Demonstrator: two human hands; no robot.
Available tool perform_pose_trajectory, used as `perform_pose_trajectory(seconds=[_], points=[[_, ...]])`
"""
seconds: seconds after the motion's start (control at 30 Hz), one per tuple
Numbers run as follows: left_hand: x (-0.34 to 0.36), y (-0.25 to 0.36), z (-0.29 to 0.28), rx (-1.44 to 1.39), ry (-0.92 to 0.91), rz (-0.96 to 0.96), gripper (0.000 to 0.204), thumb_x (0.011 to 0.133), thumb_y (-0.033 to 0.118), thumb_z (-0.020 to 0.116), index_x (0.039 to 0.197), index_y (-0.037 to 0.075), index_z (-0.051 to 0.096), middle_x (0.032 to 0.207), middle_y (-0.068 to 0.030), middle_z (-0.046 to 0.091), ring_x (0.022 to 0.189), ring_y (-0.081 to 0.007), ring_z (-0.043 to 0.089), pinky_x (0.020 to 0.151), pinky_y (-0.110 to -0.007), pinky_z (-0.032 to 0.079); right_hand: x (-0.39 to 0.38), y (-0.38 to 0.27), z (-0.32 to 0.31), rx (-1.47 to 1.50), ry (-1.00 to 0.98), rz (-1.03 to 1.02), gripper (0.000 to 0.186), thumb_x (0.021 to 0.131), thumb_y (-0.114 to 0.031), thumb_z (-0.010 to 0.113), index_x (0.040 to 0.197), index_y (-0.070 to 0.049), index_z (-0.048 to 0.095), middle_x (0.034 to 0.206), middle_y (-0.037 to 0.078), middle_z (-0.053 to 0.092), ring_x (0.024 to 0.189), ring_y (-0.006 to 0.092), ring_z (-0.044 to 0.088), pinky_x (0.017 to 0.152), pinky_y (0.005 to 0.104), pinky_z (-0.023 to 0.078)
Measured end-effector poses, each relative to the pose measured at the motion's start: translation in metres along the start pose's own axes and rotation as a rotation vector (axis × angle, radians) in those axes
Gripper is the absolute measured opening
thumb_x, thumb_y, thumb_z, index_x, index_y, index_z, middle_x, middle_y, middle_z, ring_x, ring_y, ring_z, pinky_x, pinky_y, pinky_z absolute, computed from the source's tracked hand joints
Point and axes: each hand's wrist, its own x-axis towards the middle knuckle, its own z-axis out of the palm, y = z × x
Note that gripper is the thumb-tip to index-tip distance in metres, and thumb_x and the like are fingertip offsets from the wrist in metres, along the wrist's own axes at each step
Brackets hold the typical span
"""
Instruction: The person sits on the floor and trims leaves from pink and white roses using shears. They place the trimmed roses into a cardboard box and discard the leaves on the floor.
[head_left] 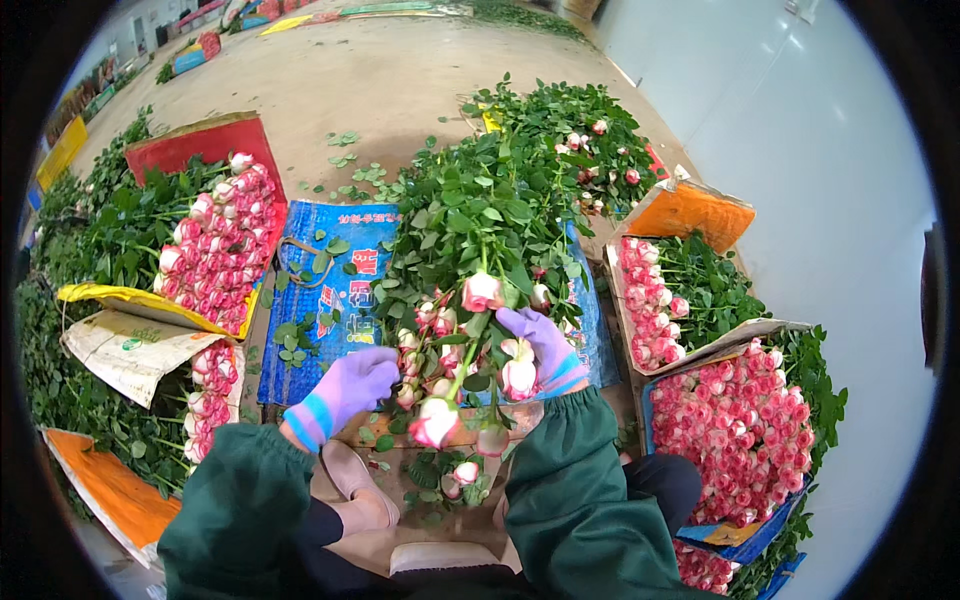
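Rose pile (455, 215) on tarp (345, 290), w/ bunches (730, 435) L & R.

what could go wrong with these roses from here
The overlapping leafy rose pile could snag and tear if pulled apart. The right hand, close beside a pink-and-white rose, might bruise its petals. The lowest loose rose, down near the pink shoe, could get stepped on.

Flower workshop; cut roses (437, 422); leafy heaps (100, 240); concrete floor (400, 80).
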Motion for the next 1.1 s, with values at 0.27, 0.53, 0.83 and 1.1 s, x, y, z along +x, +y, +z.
perform_pose_trajectory(seconds=[0.27, 0.53, 0.83, 1.1], points=[[0.098, -0.006, 0.035, -0.536, -0.028, -0.053, 0.040, 0.088, 0.032, 0.058, 0.115, 0.004, 0.050, 0.093, -0.0075, 0.058, 0.071, -0.0109, 0.052, 0.060, -0.025, 0.046, -0.043, 0.032, 0.042, -0.236, 0.148, 0.072, 0.037, 0.074, -0.014, 0.075, 0.102, 0.002, 0.057, 0.087, 0.001, 0.060, 0.077, 0.0110, 0.058, 0.064, 0.0256, 0.051], [0.168, -0.060, 0.033, 0.393, 0.039, 0.239, 0.029, 0.078, 0.030, 0.060, 0.087, 0.003, 0.065, 0.088, -0.0143, 0.064, 0.080, -0.0259, 0.060, 0.070, -0.032, 0.047, -0.050, 0.057, 0.027, -0.286, 0.280, -0.042, 0.020, 0.073, -0.006, 0.070, 0.088, 0.004, 0.061, 0.081, 0.004, 0.062, 0.069, 0.0106, 0.056, 0.066, 0.0226, 0.045], [0.144, -0.095, 0.022, 0.320, 0.066, -0.043, 0.051, 0.074, 0.017, 0.066, 0.119, -0.001, 0.051, 0.096, -0.0144, 0.063, 0.086, -0.0188, 0.059, 0.078, -0.030, 0.047, -0.031, 0.073, -0.017, -0.167, 0.236, -0.012, 0.043, 0.074, -0.002, 0.069, 0.113, 0.008, 0.054, 0.097, 0.007, 0.064, 0.083, 0.0115, 0.059, 0.078, 0.0244, 0.047], [0.196, -0.145, 0.074, 0.714, 0.293, 0.375, 0.016, 0.073, 0.008, 0.055, 0.088, 0.009, 0.059, 0.072, -0.0101, 0.055, 0.068, -0.0260, 0.057, 0.056, -0.037, 0.044, -0.053, 0.068, 0.021, -0.287, -0.001, 0.160, 0.016, 0.082, -0.013, 0.063, 0.092, -0.001, 0.059, 0.076, 0.001, 0.063, 0.067, 0.0083, 0.055, 0.062, 0.0204, 0.042]])
